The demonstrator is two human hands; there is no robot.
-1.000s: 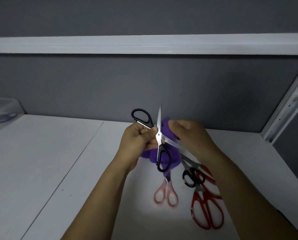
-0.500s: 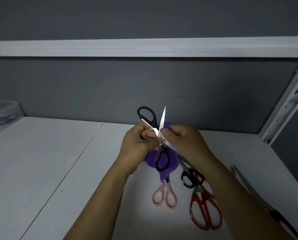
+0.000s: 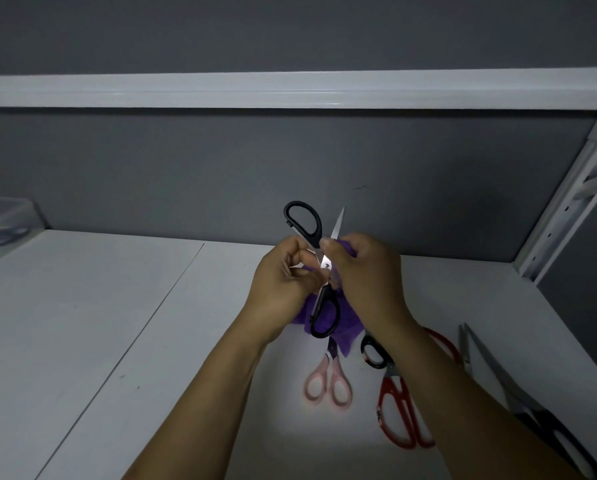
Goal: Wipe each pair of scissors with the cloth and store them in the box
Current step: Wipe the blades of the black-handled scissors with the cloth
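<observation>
Head view, left to right. Box (image 3: 4,216), clear-walled, is sitting at the far left edge of the desk (image 3: 82,323) against the grey back wall; blue-handled scissors (image 3: 2,236) are lying inside it. Left hand (image 3: 283,289) is gripping the black-handled scissors (image 3: 326,263) near the pivot, fingers curled, and is holding them raised above the desk centre. These scissors are standing spread: one handle is pointing up, the other down, and one blade tip is showing above the hands. Right hand (image 3: 366,282) is pinching the purple cloth (image 3: 345,327) against a blade, with cloth hanging below both hands. Pink scissors (image 3: 330,367) are lying on the desk beneath the cloth. Small black scissors (image 3: 365,355) and red scissors (image 3: 392,388) are lying just right of them, partly under the right forearm. Long grey scissors (image 3: 487,368) are lying near the right edge.
</observation>
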